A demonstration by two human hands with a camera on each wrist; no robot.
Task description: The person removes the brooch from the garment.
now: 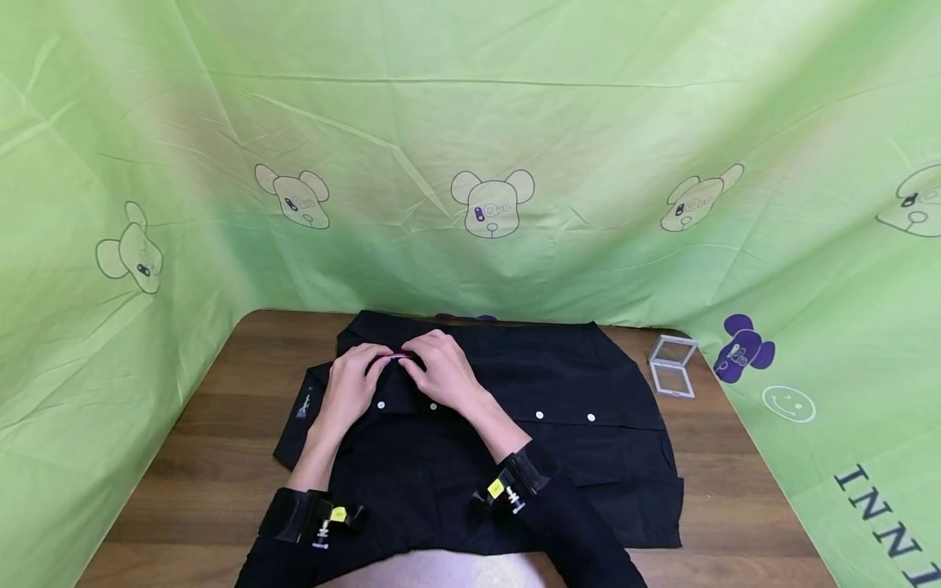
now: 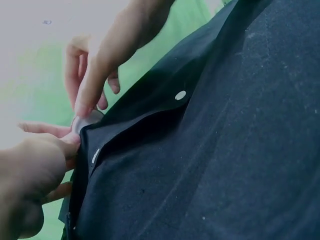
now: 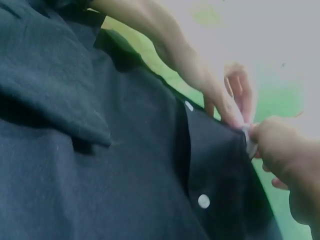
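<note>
A black shirt (image 1: 573, 367) with white buttons (image 1: 540, 415) lies spread out on the wooden table. My left hand (image 1: 351, 384) and right hand (image 1: 444, 371) meet over its upper left part. Between their fingertips is a small pale, slightly pinkish piece (image 1: 398, 356), pinched from both sides. Close up in the left wrist view, this pale piece (image 2: 86, 120) looks smooth and thin, right at the fold of the black cloth. From the right wrist view, its pale edge (image 3: 249, 141) shows between thumbs and fingers. I cannot tell what the piece is.
An open clear, square-framed case (image 1: 672, 367) lies on the table (image 1: 724, 490) to the right of the shirt. Behind and at both sides hangs a green cloth (image 1: 382, 122) with bear heads. A silvery mark (image 1: 304, 406) shows on the shirt's left part.
</note>
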